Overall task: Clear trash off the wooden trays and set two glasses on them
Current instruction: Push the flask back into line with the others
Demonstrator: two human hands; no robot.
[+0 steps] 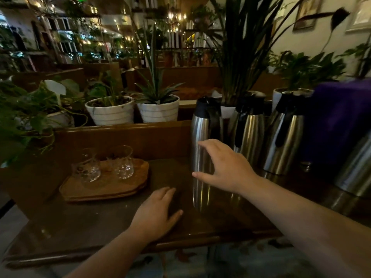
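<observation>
I see my left hand (158, 212) lying flat and open on the dark wooden surface (90, 221), palm down, fingers pointing away from me, holding nothing. My right hand (224, 167) hovers above and to the right of it, fingers spread and empty, close in front of the nearest steel thermos jug (202, 137); I cannot tell whether the fingertips touch its wall.

Left of and beyond my left hand sit the stacked wooden trays (104, 185), with two clear glasses upright on top: the left glass (88, 167) and the right glass (123, 163), near each other but apart. I see no trash on the tray top. Bare surface lies between the tray's right edge and my left hand, and more of it runs from the tray toward the near edge of the surface, which passes under my left forearm.

Right of my right hand stand a second thermos jug (249, 129) and a third thermos jug (285, 135), close together, with part of a larger steel vessel (355, 169) at the far right. A raised wooden back rail (120, 135) closes the far side beyond the trays, and striped white plant pots (111, 113) stand behind it.
</observation>
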